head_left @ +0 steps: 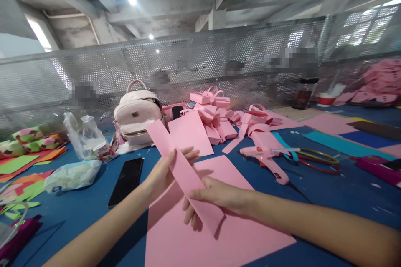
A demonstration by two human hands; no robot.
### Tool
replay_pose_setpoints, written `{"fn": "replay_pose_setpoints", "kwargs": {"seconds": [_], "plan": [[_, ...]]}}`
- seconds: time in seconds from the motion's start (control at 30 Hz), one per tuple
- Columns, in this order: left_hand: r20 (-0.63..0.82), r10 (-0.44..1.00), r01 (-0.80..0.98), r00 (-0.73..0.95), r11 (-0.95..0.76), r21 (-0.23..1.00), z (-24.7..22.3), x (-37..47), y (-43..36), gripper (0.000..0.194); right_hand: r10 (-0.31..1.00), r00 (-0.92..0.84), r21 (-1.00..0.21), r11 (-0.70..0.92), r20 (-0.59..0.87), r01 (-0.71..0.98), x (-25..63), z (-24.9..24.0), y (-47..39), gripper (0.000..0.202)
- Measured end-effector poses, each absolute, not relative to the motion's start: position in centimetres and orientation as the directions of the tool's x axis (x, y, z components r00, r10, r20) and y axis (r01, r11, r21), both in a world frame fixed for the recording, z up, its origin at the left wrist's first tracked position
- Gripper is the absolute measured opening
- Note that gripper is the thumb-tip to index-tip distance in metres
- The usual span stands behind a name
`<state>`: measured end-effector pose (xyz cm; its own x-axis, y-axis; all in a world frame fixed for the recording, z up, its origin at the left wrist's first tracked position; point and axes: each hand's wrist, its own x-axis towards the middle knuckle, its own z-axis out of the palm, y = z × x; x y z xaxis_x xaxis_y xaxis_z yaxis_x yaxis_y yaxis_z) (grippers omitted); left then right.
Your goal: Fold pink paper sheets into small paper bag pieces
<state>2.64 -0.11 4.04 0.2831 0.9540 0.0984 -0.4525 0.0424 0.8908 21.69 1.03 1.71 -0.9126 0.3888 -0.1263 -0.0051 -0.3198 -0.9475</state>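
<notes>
Both my hands hold one long pink paper strip (184, 171), slanted from upper left to lower right. Near its upper part, my left hand (167, 171) grips it with the thumb on top and the fingers behind. Lower down, my right hand (216, 196) pinches it, thumb in front and fingertips showing beneath. The strip's lower end is bent. Below my hands a large pink sheet (219, 246) lies on the blue table, and another pink sheet (191, 131) lies behind it. A pink hot glue gun (266, 160) with an orange light rests to the right.
A pile of pink paper pieces (216, 117) and a pale backpack (138, 112) stand at the back by a perforated metal screen (194, 62). A black phone (127, 181) and plastic bags (75, 175) are left. Scissors (319, 160) and coloured sheets (341, 142) lie right.
</notes>
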Motion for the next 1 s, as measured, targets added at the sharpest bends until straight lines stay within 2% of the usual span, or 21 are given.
{"fn": "replay_pose_setpoints", "kwargs": {"seconds": [0.13, 0.3, 0.43, 0.53, 0.63, 0.7, 0.77, 0.9, 1.0], "plan": [[0.112, 0.976, -0.495, 0.184, -0.006, 0.869, 4.8, 0.1, 1.6, 0.049, 0.371, -0.910, -0.949, -0.308, -0.185, 0.067, 21.7, 1.6, 1.5, 0.048], [0.127, 0.992, -0.574, -0.004, -0.106, 0.812, 5.5, -3.1, 3.6, 0.045, 0.325, -0.928, -0.951, -0.296, -0.185, 0.086, 21.5, 0.9, 1.5, 0.043], [0.075, 0.991, -0.634, -0.112, -0.129, 0.763, 6.0, -5.5, 4.5, 0.028, 0.336, -0.925, -0.953, -0.293, -0.179, 0.077, 21.5, 0.7, 1.3, 0.042], [0.020, 0.999, -0.671, -0.044, -0.044, 0.740, 6.0, -5.2, 4.1, 0.021, 0.441, -0.877, -0.951, -0.304, -0.192, 0.055, 21.4, 0.9, 1.5, 0.053], [-0.029, 0.994, -0.683, 0.104, 0.093, 0.725, 6.1, -2.9, 2.7, 0.016, 0.521, -0.825, -0.931, -0.364, -0.219, 0.017, 21.3, 1.1, 2.0, 0.065], [-0.057, 0.979, -0.674, 0.195, 0.176, 0.717, 6.2, -1.0, 1.6, 0.023, 0.536, -0.811, -0.922, -0.386, -0.236, 0.014, 21.3, 1.2, 2.1, 0.067], [-0.078, 0.963, -0.661, 0.259, 0.236, 0.712, 6.3, 0.7, 0.5, 0.028, 0.489, -0.846, -0.937, -0.347, -0.215, 0.038, 21.3, 1.3, 1.9, 0.067], [-0.094, 0.946, -0.659, 0.310, 0.285, 0.696, 6.0, 2.8, -0.8, 0.031, 0.327, -0.940, -0.986, -0.158, -0.097, 0.046, 21.4, 1.7, 0.9, 0.062], [-0.090, 0.953, -0.684, 0.290, 0.272, 0.677, 5.6, 3.2, -1.2, 0.034, 0.326, -0.942, -0.994, -0.095, -0.079, 0.050, 21.5, 1.8, 0.3, 0.053]]}}
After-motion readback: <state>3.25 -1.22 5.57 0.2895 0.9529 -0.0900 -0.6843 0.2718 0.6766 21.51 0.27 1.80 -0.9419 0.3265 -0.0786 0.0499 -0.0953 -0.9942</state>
